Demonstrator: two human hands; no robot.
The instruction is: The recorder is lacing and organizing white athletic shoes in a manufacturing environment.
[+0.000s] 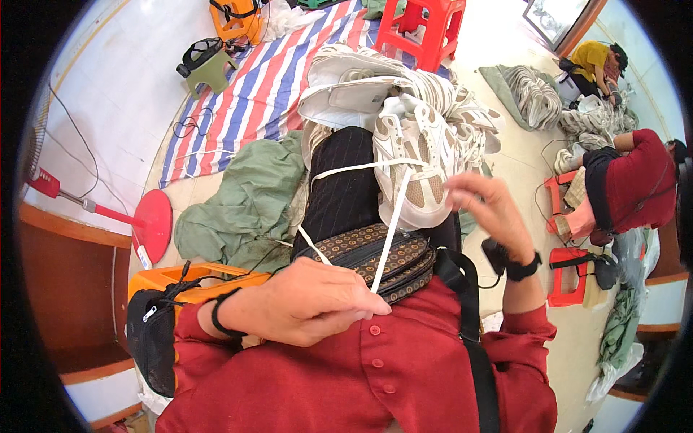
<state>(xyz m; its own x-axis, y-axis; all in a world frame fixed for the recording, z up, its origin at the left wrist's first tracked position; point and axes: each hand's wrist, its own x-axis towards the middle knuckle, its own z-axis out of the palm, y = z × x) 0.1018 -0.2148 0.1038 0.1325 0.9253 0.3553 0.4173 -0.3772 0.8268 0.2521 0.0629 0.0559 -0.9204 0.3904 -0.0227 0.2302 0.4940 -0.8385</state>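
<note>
While the left hand (307,302) pinches the white shoelace (390,234) near, the right hand (485,209) holds the white sneaker (415,162) with bent fingers.

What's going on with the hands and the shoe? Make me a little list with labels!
left hand: pinches a flat white lace, pulled taut
right hand: raised beside the sneaker, fingers curled; what they pinch is unclear
sneaker: white and beige, resting on the lap
behind it: pile of similar sneakers
floor: green cloth, striped tarp, red stool
others: two people sitting at right
</note>
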